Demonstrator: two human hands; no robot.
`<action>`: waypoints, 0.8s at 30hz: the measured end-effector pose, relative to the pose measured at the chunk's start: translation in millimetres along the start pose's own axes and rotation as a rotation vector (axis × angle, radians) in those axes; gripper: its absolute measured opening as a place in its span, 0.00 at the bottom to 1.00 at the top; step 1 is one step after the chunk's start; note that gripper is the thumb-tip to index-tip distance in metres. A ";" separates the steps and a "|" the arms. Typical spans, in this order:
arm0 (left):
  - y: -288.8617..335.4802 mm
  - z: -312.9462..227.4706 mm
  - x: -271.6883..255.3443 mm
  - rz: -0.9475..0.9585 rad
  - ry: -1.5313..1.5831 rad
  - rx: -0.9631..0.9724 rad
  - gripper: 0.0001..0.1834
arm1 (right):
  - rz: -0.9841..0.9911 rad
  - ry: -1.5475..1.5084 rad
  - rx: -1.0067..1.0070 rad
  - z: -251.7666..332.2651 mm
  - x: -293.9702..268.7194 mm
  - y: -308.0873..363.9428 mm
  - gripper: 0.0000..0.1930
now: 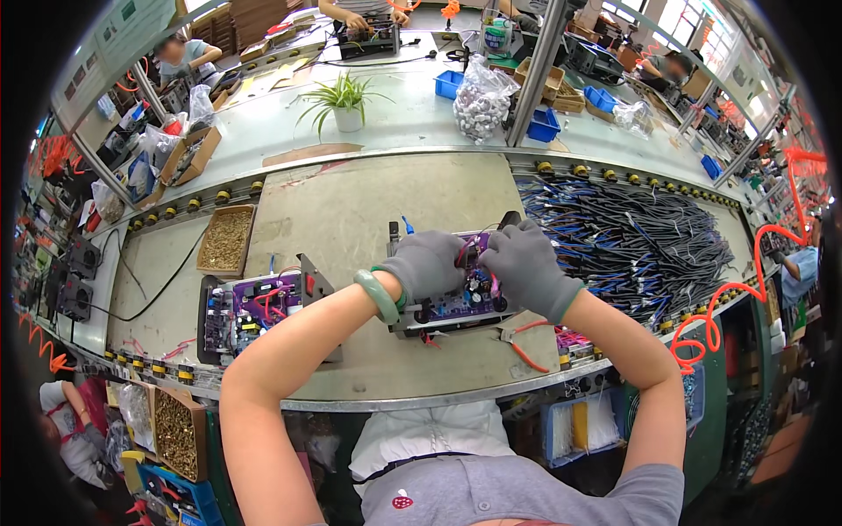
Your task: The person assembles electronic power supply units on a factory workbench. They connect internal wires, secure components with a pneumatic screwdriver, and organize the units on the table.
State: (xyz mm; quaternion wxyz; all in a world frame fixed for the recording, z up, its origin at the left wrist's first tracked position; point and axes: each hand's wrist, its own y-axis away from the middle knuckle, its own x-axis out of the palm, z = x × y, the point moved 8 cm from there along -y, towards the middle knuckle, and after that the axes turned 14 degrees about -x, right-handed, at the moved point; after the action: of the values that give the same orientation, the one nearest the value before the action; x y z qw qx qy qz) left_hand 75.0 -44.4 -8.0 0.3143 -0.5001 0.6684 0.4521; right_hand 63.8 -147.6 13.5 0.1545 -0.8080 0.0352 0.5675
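Observation:
In front of me sits an open metal-framed device with a purple circuit board [474,304], its components and coloured wires exposed. Both my hands wear grey gloves and reach over its far part. My left hand [427,266] curls over the left side, fingertips closed beside a dark red wire [461,252]; what they grip is hidden. My right hand [529,270] has its fingers bent and pressed together over the right side, and its own fingers cover what is in them. A pink wire [495,287] hangs below it. Pliers with red handles [524,344] lie to the right of the device.
To the left stands a second open device [250,311] with a purple board. A cardboard box of small brass-coloured parts [226,240] is behind it. Many black cables [627,245] cover the bench at right, near a coiled orange air hose [702,329]. A potted plant [348,117] stands beyond.

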 end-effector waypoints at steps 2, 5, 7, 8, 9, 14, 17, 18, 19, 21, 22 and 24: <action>-1.1 4.3 1.8 0.029 0.005 0.045 0.10 | 0.010 -0.009 0.025 2.0 0.8 -2.6 0.05; 0.8 2.0 2.7 -0.035 0.028 0.152 0.10 | -0.003 -0.138 0.008 0.9 6.6 -1.3 0.06; -0.3 0.3 5.9 -0.060 -0.036 0.182 0.10 | -0.017 -0.196 -0.034 -1.1 8.5 -1.9 0.07; -1.0 -0.9 7.3 -0.073 -0.068 0.198 0.10 | -0.021 -0.195 -0.062 -1.3 8.4 -3.5 0.08; -1.1 -0.2 9.1 -0.075 -0.069 0.218 0.10 | -0.026 -0.198 -0.088 -0.2 10.2 -5.6 0.08; 0.0 -0.7 11.0 -0.058 -0.074 0.241 0.10 | 0.164 -0.218 -0.081 -2.7 20.5 -3.8 0.09; -0.1 1.3 16.5 -0.039 -0.146 0.205 0.10 | 0.140 -0.149 -0.139 7.6 17.8 -9.0 0.07; -0.8 2.0 15.5 -0.048 -0.130 0.205 0.10 | 0.129 -0.129 -0.143 8.6 17.1 -10.7 0.07; -1.9 2.8 14.8 -0.057 -0.114 0.204 0.10 | 0.118 -0.110 -0.147 9.5 16.5 -12.5 0.07; -4.7 3.9 13.9 -0.047 -0.077 0.185 0.10 | 0.150 -0.102 -0.146 8.4 18.8 -15.6 0.07; -6.6 3.9 13.7 -0.029 -0.056 0.166 0.11 | 0.164 -0.103 -0.142 8.1 19.7 -16.2 0.07; -9.2 4.6 7.6 0.020 -0.005 0.095 0.12 | 0.096 -0.132 -0.119 2.5 19.2 -14.1 0.05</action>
State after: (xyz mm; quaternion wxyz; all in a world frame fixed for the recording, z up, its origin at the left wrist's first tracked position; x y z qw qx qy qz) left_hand 81.3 -43.9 -19.1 0.3347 -0.4768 0.6933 0.4242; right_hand 71.7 -131.2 -2.1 0.0809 -0.7738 0.0298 0.6275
